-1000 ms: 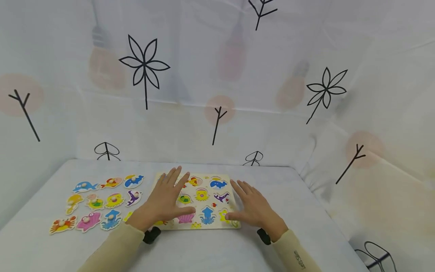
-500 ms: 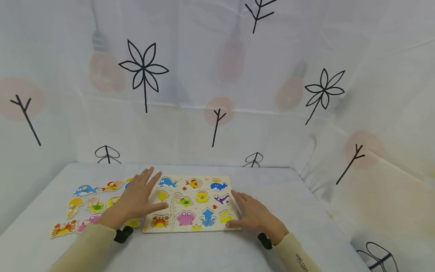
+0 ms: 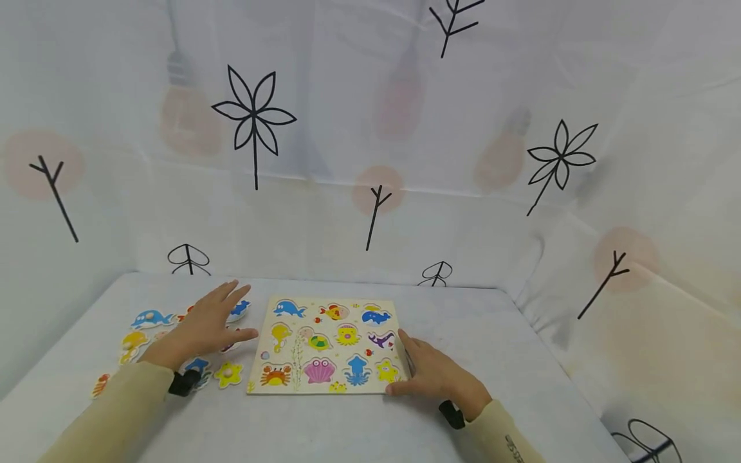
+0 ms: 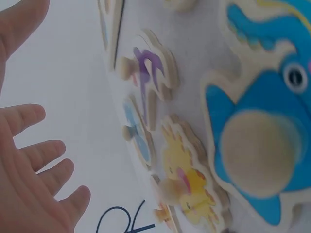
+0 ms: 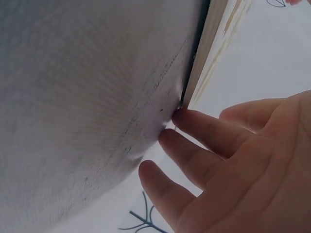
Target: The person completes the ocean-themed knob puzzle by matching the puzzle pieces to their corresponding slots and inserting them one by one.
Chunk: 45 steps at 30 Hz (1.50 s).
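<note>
My left hand point(image 3: 199, 331) hovers over the loose wooden puzzle pieces on the left, its fingers spread and nothing held. It covers several of them. In view around it are a blue whale piece point(image 3: 152, 319), a yellow seahorse piece point(image 3: 132, 345) and a yellow star piece point(image 3: 228, 374). A blue piece point(image 4: 218, 126) with a round knob looms large in the left wrist view, near a purple piece point(image 4: 150, 68). The pale puzzle board point(image 3: 370, 390), with sea-animal pictures, lies flat mid-table. My right hand point(image 3: 437, 370) touches its right edge, thumb at the front corner, fingers fairly straight.
A white cloth covers the table point(image 3: 324, 431). Behind it hangs a pale backdrop point(image 3: 324, 218) printed with line-drawn plants and light bulbs. Part of a crab piece point(image 3: 101, 384) shows beside the left sleeve point(image 3: 110, 411).
My left hand has moved left from above the board to above the loose pieces, uncovering the board. My right hand has come slightly closer, onto the board's right edge.
</note>
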{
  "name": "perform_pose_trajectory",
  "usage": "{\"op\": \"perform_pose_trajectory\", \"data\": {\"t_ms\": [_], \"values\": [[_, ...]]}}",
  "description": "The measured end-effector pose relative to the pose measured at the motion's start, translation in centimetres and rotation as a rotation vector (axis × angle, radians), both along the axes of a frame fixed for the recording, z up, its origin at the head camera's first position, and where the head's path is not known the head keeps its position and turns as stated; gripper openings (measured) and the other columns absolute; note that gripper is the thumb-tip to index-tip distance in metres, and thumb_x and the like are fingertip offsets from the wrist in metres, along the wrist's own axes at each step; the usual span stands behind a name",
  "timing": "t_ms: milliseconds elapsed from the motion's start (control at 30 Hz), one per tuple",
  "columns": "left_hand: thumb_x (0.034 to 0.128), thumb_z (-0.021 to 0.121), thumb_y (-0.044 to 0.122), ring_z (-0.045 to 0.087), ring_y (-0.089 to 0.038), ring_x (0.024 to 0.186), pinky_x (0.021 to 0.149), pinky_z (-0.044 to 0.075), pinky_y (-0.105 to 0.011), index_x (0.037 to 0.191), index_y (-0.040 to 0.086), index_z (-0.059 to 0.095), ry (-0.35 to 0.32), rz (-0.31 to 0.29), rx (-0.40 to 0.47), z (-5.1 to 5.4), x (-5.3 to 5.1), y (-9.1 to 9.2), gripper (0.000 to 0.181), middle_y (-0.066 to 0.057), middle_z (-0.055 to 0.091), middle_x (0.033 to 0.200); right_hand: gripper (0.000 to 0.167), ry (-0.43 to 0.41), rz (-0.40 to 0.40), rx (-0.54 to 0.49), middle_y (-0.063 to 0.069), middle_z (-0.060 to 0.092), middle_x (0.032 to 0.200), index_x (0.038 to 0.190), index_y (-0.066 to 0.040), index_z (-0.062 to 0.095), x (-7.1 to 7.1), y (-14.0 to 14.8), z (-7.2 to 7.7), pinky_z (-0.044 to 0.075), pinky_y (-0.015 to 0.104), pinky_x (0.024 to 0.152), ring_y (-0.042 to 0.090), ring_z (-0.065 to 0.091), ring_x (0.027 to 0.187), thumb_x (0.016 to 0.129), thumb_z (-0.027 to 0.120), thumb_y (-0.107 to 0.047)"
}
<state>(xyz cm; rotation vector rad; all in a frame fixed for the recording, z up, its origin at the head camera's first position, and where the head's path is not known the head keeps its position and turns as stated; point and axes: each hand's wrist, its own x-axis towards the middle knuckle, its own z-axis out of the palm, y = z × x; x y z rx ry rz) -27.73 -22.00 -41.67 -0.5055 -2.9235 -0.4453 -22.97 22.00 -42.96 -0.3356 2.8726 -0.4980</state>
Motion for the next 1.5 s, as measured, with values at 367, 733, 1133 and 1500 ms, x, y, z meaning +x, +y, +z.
{"op": "perform_pose_trajectory", "data": {"t_ms": [367,733,1133,1500], "values": [[0.0777,0.069,0.057,0.027,-0.049,0.133,0.099,0.026,-0.067,0.147,0.009,0.033,-0.145,0.036,0.033,-0.8,-2.0,-1.7,0.092,-0.026,0.029,0.148,0.124,-0.003,0.0,-0.024,0.012,0.034,0.15,0.151,-0.011,0.023,-0.3,0.0,-0.3,0.028,0.053,0.107,0.032,0.032,0.137,0.056,0.075,-0.072],[0.0809,0.074,0.038,0.048,-0.043,0.114,0.095,0.038,-0.06,0.133,0.003,0.049,-0.233,0.026,0.081,0.1,-3.4,-2.4,0.068,-0.025,0.052,0.126,0.119,-0.01,0.013,-0.033,0.009,0.036,0.149,0.149,-0.012,0.03,-0.4,0.2,-0.4,0.027,0.054,0.107,0.032,0.033,0.136,0.056,0.076,-0.07],[0.0789,0.077,0.024,0.053,-0.027,0.087,0.084,0.047,-0.05,0.114,0.005,0.059,-0.333,0.046,0.053,0.2,-5.2,-2.2,0.044,-0.014,0.058,0.103,0.114,-0.019,0.042,-0.029,0.011,0.034,0.15,0.146,-0.01,0.035,-0.5,0.3,-0.4,0.027,0.053,0.108,0.032,0.032,0.137,0.058,0.076,-0.07],[0.0804,0.07,0.013,0.05,-0.022,0.077,0.069,0.046,-0.034,0.1,0.007,0.06,-0.355,0.055,0.058,-0.1,-6.1,-1.9,0.023,-0.006,0.054,0.086,0.112,-0.073,0.027,-0.049,0.009,0.032,0.152,0.146,-0.01,0.036,-0.8,0.5,-0.1,0.024,0.054,0.109,0.032,0.028,0.139,0.058,0.08,-0.063]]}}
